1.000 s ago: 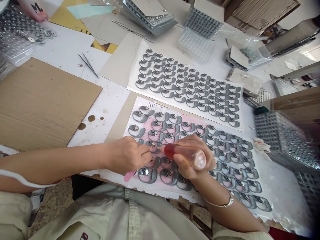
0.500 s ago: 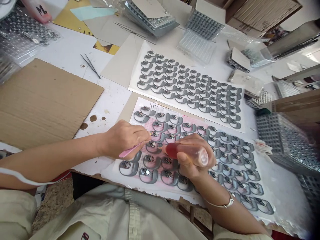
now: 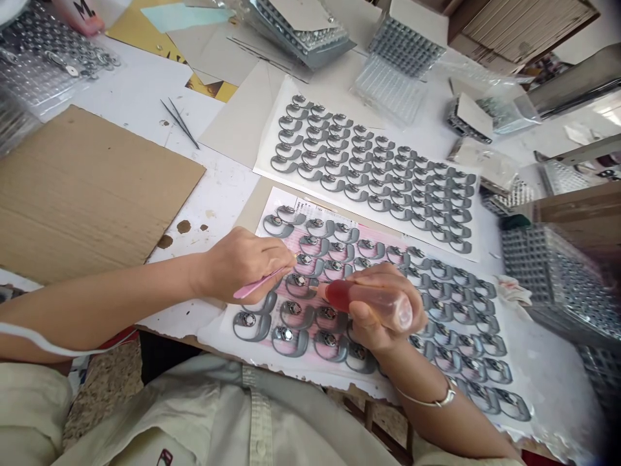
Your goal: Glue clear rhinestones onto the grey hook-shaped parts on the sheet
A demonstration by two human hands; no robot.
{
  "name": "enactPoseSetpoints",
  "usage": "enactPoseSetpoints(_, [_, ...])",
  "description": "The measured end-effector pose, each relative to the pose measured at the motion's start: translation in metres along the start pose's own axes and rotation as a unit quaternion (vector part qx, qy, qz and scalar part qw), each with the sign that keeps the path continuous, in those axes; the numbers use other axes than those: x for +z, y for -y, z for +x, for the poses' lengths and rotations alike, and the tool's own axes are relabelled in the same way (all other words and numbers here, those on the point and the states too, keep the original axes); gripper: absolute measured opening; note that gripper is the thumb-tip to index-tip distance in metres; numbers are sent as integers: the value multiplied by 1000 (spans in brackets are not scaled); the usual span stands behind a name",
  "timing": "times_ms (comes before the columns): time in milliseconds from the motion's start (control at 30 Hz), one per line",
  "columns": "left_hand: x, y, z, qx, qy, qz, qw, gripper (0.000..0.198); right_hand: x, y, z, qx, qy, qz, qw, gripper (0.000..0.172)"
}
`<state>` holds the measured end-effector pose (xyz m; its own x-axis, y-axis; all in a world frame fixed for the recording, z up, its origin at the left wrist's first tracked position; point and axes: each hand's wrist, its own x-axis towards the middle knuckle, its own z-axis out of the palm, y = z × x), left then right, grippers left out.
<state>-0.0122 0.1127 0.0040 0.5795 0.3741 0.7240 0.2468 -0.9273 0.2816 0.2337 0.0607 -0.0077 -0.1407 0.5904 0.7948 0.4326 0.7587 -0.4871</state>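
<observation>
My left hand is closed around a pink tweezers-like tool, its tip at a grey ring-shaped piece with a round metal setting. In my right hand lies a clear squeeze bottle with red liquid, tilted so its nozzle points left. The nozzle end is close to another grey ring-shaped piece; whether it touches cannot be made out. Rows of such pieces lie on a pink and white printed sheet under both hands. My right hand hides some of them.
Behind lies a white sheet with more rows of grey pieces. Dark tweezers and a cardboard sheet are at the left. Clear trays of small parts stand at the right, and more packs at the back.
The view has shifted slightly. The bottle and my right hand have moved a little to the right; both hands keep their hold.
</observation>
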Motion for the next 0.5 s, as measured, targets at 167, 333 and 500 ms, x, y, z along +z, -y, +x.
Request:
enactPoseSetpoints(167, [1,2,-2,-16,24,12,1000,8,0,0,-1,-8,10,-13,1000,29])
enactPoseSetpoints(333, [2,3,-4,-20,15,4,1000,8,1,2,1,-29,15,-19,999,25])
enactPoseSetpoints(500, [4,4,-6,-26,27,1,999,10,1,4,0,-26,24,-12,999,25])
